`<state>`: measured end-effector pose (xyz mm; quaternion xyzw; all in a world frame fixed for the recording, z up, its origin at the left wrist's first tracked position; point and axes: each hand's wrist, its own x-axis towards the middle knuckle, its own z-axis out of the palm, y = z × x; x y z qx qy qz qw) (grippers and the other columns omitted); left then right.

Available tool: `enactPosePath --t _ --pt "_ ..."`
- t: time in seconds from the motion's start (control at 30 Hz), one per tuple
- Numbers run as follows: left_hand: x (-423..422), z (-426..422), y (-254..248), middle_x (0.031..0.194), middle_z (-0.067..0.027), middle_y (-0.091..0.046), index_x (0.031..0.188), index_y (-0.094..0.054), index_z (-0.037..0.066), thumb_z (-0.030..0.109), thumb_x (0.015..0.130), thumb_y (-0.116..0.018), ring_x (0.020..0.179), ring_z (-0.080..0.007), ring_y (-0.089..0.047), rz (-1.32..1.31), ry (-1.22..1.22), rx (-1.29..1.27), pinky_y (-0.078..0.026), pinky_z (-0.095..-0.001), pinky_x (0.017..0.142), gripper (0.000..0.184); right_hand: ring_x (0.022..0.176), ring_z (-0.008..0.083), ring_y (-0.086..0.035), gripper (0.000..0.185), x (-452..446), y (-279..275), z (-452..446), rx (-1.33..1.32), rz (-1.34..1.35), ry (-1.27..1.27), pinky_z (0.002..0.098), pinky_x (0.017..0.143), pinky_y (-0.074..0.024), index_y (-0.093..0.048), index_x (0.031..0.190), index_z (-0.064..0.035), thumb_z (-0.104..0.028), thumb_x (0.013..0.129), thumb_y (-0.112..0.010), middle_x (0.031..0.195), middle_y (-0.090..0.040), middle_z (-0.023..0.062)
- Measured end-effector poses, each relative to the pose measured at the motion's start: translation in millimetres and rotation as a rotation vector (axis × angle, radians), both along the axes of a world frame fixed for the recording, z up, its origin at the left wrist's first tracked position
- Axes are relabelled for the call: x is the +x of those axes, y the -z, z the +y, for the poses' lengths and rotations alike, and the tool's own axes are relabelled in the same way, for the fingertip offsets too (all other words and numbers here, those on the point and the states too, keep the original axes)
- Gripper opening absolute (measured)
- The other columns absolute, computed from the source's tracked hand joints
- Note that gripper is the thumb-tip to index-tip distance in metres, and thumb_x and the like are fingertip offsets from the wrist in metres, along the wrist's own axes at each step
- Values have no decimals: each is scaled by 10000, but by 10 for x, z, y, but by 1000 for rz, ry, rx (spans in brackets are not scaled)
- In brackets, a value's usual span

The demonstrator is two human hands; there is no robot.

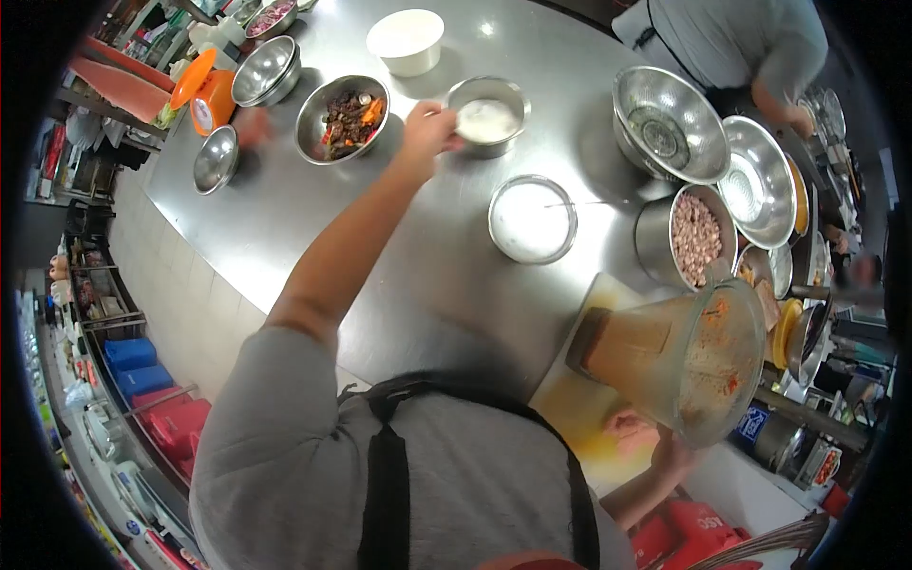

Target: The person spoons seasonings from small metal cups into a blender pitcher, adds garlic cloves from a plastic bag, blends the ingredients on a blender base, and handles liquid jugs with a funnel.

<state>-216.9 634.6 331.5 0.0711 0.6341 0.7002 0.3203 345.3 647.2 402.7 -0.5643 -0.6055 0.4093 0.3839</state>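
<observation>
My left hand [427, 141] is stretched far out over the steel table, its fingers closed at the side of a small metal pot [513, 95] with white contents. Near my body on the right, my right hand [673, 458] grips a large clear blender jar [641, 351] from below its rim. The jar is tilted, its wide mouth towards the right, and orange-red residue coats its inside. Between the hands stands a round container [532, 220] of white stuff with a thin utensil across its rim. Left of the pot sits a metal bowl [306, 128] of dark and orange pieces.
A white tub [418, 62], an orange scale [214, 103] and steel bowls [268, 71] stand at the far left. Right are a colander [632, 104], a pot of chopped pinkish pieces [655, 237] and a stained cutting board [570, 418]. Another person [731, 43] works across the table.
</observation>
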Motion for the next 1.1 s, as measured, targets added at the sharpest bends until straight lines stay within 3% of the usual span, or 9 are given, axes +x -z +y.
enactPosePath --t 0.07,0.13,0.27,0.3,0.4,0.57,0.7,0.9,1.1 --pt "53 -640 -11 776 -87 -547 943 -467 54 51 755 -582 621 -172 -572 8 52 -7 -493 -300 533 221 1111 245 -498 803 -6 58 -4 -57 302 34 393 964 -397 -336 1356 -12 -61 671 -752 1255 -480 108" --pt "214 -1176 -90 752 -83 -556 918 -454 65 30 757 -576 585 -169 -567 -45 27 8 -489 -288 518 205 871 214 -566 669 -94 40 25 68 276 -23 288 649 -497 -394 1295 28 -124 724 -709 1114 -525 148" --pt "631 -1851 -130 737 -57 -570 894 -446 105 0 768 -578 579 -162 -573 -111 75 34 -486 -287 514 211 669 113 -510 580 -371 -165 49 13 411 -152 243 534 -404 -444 1203 2 -253 767 -730 840 -552 29" --pt "749 -1928 -195 725 -35 -570 914 -456 114 37 804 -606 618 -150 -582 -123 116 17 -487 -282 555 201 558 97 -425 404 -409 -217 82 0 433 -250 245 486 -323 -507 1014 -25 -261 777 -734 697 -482 -6" --pt "977 -2156 -315 740 -29 -576 962 -487 100 101 842 -621 637 -136 -577 -92 338 -28 -484 -268 595 180 532 96 -378 349 -270 -117 244 -73 521 -431 247 477 -283 -485 1050 16 -77 775 -676 660 -460 4" --pt "1103 -2664 -162 778 -29 -576 1036 -555 52 161 895 -594 693 -108 -555 272 381 -232 -472 -252 656 183 496 87 -312 254 -463 -268 140 -56 532 -496 261 470 -206 -439 709 -72 -109 821 -664 565 -373 -19" --pt "1192 -3136 -141 807 -22 -598 944 -600 11 75 864 -612 723 -86 -568 550 205 -465 -473 -235 664 103 502 78 -294 277 -459 -219 81 10 497 -484 252 470 -207 -417 685 -92 -85 811 -663 580 -364 -26" --pt "1436 -3534 -213 720 -7 -584 793 -604 1 1 804 -648 685 -64 -550 816 87 -531 -458 -218 633 45 522 62 -321 167 -603 -406 14 64 414 -395 218 470 -220 -526 774 -43 -76 792 -689 629 -423 -35" --pt "1480 -3689 -349 530 -16 -474 663 -535 8 173 841 -676 505 -75 -395 698 -40 -698 -338 -248 478 280 596 59 -400 235 -473 -607 -40 154 164 -396 191 529 -277 -621 886 15 -105 737 -757 718 -548 -28"
